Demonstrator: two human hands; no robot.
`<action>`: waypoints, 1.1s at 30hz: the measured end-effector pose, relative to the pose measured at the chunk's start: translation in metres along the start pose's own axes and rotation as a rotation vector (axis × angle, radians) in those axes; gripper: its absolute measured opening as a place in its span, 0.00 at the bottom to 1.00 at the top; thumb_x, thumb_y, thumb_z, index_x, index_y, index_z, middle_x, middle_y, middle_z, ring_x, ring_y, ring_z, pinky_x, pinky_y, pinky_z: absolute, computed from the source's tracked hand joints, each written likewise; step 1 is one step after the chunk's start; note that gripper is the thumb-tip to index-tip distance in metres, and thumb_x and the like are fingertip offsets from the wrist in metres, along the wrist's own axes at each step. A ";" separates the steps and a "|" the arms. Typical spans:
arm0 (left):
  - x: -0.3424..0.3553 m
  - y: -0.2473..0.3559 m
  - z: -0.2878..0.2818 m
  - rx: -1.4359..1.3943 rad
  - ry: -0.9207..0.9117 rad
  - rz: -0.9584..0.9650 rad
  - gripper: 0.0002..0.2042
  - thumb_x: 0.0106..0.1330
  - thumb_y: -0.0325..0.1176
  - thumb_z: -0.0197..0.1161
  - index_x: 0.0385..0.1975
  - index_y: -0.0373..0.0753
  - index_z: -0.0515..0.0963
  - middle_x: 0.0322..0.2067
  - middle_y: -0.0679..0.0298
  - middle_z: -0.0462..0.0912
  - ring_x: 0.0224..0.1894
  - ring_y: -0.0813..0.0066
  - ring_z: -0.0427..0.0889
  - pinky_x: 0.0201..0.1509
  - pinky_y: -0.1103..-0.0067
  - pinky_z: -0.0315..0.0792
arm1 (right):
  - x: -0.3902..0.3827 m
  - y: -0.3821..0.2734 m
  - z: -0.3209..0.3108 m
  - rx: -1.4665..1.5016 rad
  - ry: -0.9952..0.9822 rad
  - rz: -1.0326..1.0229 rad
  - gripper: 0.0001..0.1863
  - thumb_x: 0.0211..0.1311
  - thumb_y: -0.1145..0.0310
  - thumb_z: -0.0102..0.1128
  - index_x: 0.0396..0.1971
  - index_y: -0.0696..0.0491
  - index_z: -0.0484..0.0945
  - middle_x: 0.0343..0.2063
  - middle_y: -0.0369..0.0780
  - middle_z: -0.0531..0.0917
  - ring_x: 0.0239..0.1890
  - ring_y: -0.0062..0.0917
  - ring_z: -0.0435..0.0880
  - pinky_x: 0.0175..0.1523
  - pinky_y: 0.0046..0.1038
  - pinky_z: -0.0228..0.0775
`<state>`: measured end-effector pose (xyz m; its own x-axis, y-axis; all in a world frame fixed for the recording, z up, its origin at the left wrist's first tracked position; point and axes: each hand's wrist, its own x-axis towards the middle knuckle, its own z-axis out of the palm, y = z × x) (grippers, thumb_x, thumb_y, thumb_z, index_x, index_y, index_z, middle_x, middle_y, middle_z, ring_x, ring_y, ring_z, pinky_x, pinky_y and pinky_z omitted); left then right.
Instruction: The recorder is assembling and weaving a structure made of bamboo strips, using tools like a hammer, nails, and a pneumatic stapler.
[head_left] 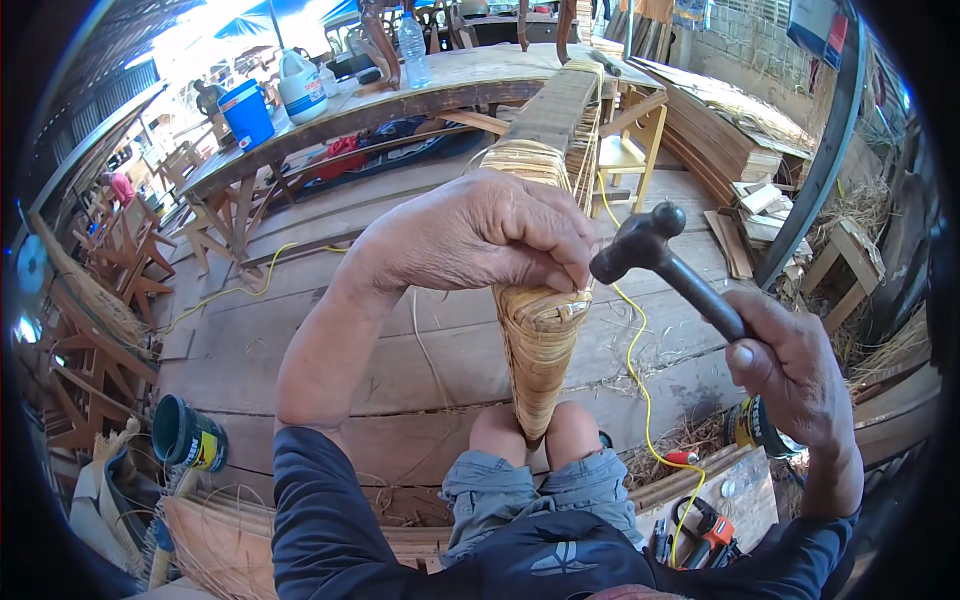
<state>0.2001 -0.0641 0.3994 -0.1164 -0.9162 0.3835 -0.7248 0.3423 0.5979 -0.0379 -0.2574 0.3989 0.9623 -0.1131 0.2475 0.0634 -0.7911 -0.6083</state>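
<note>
My right hand [795, 375] is wrapped round the dark handle of a ball-peen hammer [690, 293], held up to the right with its head close to my left fingers. With thumb and fingers pinched together, my left hand [490, 230] rests over the near end of a long wooden piece bound in strips of rattan or cane [540, 345]. What sits in that pinch is too small to make out. The bound piece runs away from me toward the table and tapers down between my knees; my left hand covers part of its top.
A workbench [460, 92] ahead holds a blue-and-white cooler [246, 115], a white jug [302, 88] and a clear bottle [413, 50]. A yellow cord [640, 390] crosses the plank floor near an orange power tool [712, 528]. Stacked boards [700, 130] lie right; a dark bucket [188, 435] lies left.
</note>
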 end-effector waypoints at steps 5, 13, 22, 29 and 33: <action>-0.002 -0.003 0.000 -0.056 0.001 0.002 0.08 0.54 0.23 0.64 0.34 0.36 0.81 0.36 0.61 0.80 0.44 0.71 0.77 0.50 0.79 0.69 | -0.001 -0.007 0.003 -0.066 0.003 -0.055 0.18 0.61 0.58 0.55 0.43 0.58 0.73 0.17 0.40 0.71 0.18 0.28 0.71 0.27 0.28 0.64; 0.002 0.000 -0.002 -0.009 -0.027 0.010 0.08 0.54 0.23 0.64 0.35 0.35 0.81 0.36 0.61 0.80 0.43 0.71 0.77 0.48 0.79 0.70 | -0.004 0.000 0.005 0.032 0.192 -0.128 0.23 0.62 0.58 0.52 0.48 0.61 0.71 0.16 0.32 0.69 0.19 0.13 0.66 0.24 0.19 0.59; 0.005 0.001 -0.004 0.017 -0.053 -0.005 0.08 0.54 0.24 0.64 0.34 0.35 0.81 0.36 0.62 0.80 0.42 0.72 0.77 0.48 0.80 0.70 | -0.004 -0.003 0.006 -0.030 0.201 -0.137 0.16 0.60 0.68 0.55 0.45 0.60 0.73 0.16 0.39 0.70 0.18 0.23 0.70 0.26 0.27 0.63; 0.000 0.002 -0.001 0.038 -0.015 -0.002 0.07 0.55 0.24 0.63 0.33 0.34 0.80 0.36 0.60 0.79 0.41 0.72 0.77 0.47 0.79 0.70 | -0.001 -0.003 0.009 -0.133 -0.007 -0.071 0.14 0.62 0.64 0.53 0.43 0.58 0.73 0.16 0.41 0.68 0.19 0.27 0.70 0.28 0.28 0.62; -0.001 0.005 -0.004 0.093 -0.063 -0.003 0.07 0.56 0.25 0.62 0.34 0.33 0.79 0.37 0.60 0.78 0.40 0.72 0.76 0.46 0.79 0.70 | -0.001 -0.003 0.006 -0.011 0.079 0.006 0.16 0.63 0.61 0.53 0.43 0.58 0.73 0.16 0.40 0.67 0.19 0.26 0.68 0.28 0.28 0.62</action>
<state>0.1994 -0.0603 0.4047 -0.1545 -0.9293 0.3354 -0.7848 0.3216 0.5298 -0.0371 -0.2510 0.3961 0.9387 -0.1650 0.3027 0.0541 -0.7965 -0.6022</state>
